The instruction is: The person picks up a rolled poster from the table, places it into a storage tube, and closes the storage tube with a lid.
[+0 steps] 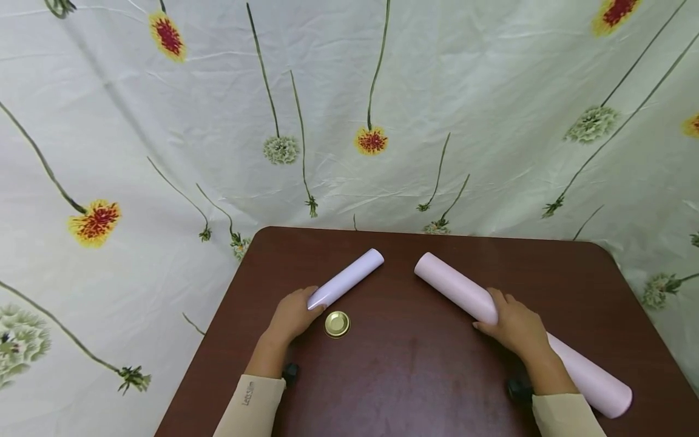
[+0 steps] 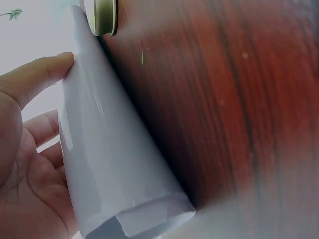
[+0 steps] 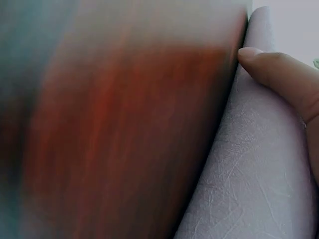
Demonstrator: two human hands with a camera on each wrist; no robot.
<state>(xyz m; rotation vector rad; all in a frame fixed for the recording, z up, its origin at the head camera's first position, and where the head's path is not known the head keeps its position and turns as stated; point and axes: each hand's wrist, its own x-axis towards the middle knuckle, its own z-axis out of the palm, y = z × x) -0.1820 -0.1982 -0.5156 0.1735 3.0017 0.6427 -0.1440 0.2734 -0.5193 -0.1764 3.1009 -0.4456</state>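
Holding white roll (image 1: pixel 349 276) in left grip (image 1: pixel 293 312), toward far-left corner of surface (image 1: pixel 415 370); holding pale pink roll (image 1: pixel 453 286) in right grip (image 1: pixel 513 321), slanting between far and right edges. Done: grasping both. Not done: unwinding either, lifting gold lid (image 1: pixel 337 324) beside left grip.

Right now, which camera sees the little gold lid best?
The head view: the gold lid shows whole, lying on the table near the left hand. The left wrist view catches only part of it, cut off at the top edge, beside the white roll. The right wrist view doesn't show it.
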